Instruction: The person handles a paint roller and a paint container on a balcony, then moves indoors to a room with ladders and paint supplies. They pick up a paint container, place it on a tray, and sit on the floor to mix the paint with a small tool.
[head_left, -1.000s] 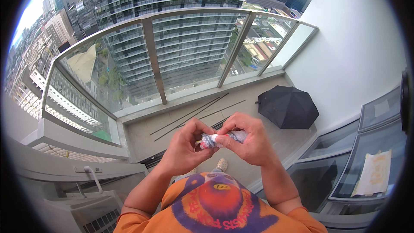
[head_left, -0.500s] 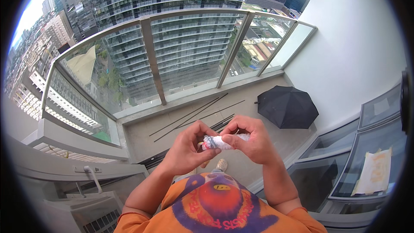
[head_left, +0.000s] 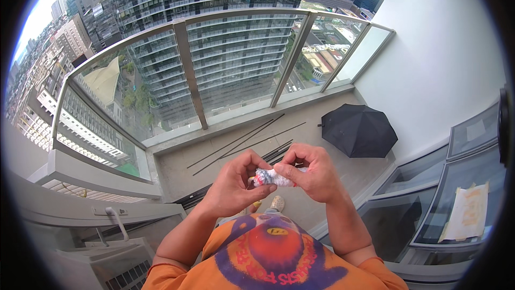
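Note:
Between my two hands, in front of my chest, is a small fuzzy tube-like piece [head_left: 274, 178] that looks knitted or crocheted, white with grey and red patches. My left hand [head_left: 236, 180] pinches its grey and red end with thumb and fingers. A small yellowish tip shows beside those fingers; what it belongs to is hidden. My right hand [head_left: 311, 174] grips the white end, its thumb pressed along the top. The fingers cover part of the piece on both sides.
An open black umbrella [head_left: 359, 131] rests on the balcony floor at the right. Thin dark rods [head_left: 241, 141] lie beyond my hands. A glass railing [head_left: 247, 64] borders the far side. Windows [head_left: 413, 204] stand at the right, and a vented unit [head_left: 107, 268] at lower left.
The small piece has turned slightly in my fingers, with more red showing along its lower edge near my right hand. Both hands stay in nearly the same place.

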`<state>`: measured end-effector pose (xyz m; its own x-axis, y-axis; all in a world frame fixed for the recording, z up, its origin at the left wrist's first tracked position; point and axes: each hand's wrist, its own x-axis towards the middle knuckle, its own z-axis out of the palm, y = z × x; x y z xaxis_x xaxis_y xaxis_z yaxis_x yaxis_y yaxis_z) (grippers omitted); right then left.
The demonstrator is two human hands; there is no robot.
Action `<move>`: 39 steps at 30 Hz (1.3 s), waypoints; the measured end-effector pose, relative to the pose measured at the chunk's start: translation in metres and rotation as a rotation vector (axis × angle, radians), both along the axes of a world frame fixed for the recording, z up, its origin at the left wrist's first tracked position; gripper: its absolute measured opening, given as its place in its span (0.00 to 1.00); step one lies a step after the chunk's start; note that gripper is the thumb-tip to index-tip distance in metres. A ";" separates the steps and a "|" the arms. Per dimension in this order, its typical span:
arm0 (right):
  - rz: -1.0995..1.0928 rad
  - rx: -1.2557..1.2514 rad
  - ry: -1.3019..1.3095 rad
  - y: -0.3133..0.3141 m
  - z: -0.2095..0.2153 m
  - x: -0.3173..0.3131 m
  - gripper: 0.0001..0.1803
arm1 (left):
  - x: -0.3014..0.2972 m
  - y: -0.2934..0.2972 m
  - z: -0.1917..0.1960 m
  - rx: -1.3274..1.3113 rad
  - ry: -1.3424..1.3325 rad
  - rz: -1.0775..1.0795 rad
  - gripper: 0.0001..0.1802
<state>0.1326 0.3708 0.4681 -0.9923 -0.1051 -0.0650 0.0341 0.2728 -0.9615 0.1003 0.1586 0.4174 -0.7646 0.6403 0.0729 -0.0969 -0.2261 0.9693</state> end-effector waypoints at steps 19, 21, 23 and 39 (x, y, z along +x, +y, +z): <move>0.010 -0.019 -0.033 -0.005 -0.005 -0.005 0.11 | -0.003 -0.004 -0.002 -0.013 -0.030 0.038 0.18; 0.012 -0.052 -0.065 -0.005 -0.007 -0.004 0.11 | -0.003 -0.004 -0.004 -0.028 -0.043 0.046 0.17; 0.011 -0.051 -0.054 -0.004 -0.009 -0.004 0.11 | -0.003 -0.004 -0.005 -0.020 -0.048 0.054 0.16; 0.038 -0.239 -0.099 0.023 -0.009 0.002 0.15 | -0.015 -0.006 -0.008 0.032 -0.036 0.150 0.17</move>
<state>0.1350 0.3936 0.4593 -0.9774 -0.1662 -0.1309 0.1257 0.0415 -0.9912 0.0849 0.1528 0.4089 -0.8539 0.5167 0.0620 -0.0946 -0.2713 0.9578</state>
